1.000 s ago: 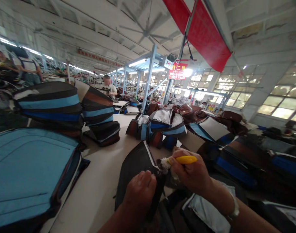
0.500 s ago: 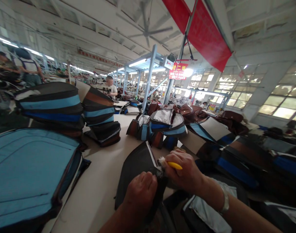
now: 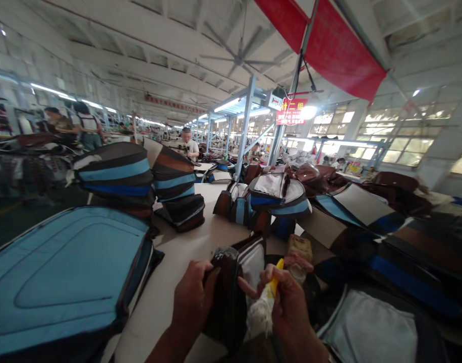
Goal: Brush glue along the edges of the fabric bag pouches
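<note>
Turned on edge since earlier, the dark bag piece (image 3: 227, 297) stretches away between my left hand (image 3: 193, 292), pinching its edge, and right hand (image 3: 291, 302), pinching the yellow-handled brush (image 3: 264, 305).

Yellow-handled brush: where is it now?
In the head view, low and right of centre, the yellow-handled brush is in the right hand, beside the dark piece that the left hand grips.
</note>
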Tool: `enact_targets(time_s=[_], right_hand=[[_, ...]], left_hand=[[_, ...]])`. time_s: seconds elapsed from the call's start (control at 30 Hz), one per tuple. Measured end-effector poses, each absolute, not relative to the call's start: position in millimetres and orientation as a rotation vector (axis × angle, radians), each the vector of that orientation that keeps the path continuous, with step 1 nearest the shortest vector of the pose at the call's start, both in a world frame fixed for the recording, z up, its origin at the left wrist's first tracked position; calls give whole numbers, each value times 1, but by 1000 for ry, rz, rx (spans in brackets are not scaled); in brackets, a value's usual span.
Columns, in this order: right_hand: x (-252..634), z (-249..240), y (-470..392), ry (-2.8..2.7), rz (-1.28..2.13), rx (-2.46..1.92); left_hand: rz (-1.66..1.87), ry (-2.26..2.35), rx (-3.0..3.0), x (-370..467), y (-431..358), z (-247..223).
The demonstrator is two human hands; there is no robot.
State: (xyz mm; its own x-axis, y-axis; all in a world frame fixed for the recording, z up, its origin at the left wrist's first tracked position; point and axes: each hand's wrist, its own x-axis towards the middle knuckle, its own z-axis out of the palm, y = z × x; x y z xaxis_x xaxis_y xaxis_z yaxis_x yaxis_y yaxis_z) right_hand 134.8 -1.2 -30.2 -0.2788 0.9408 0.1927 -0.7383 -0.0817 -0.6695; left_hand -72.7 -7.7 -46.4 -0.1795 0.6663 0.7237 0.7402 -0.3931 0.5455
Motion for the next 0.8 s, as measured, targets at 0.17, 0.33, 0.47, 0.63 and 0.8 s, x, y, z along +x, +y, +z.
enact_targets(time_s=[0.17,0.33,0.47,0.63,0.8], right_hand=[[97,-37,-6,-736,1794,-233],[85,-42,-4,-712,1752,-320],[94,-22,-6,-758,1714,-388],[111,19,0,-958,1120,-601],[109,27,18,-1722,371,-549]], left_hand=[[-1689,-1660,-2098,-80,-24,-45],[-1735,-1825,-2072,-75,-29,-41],[-1947,-1911,-2076,-74,-21,-30],[-2047,-2065,-2163,-72,-18,-15],[-2130,-2140,-2205,-66,-21,-4]])
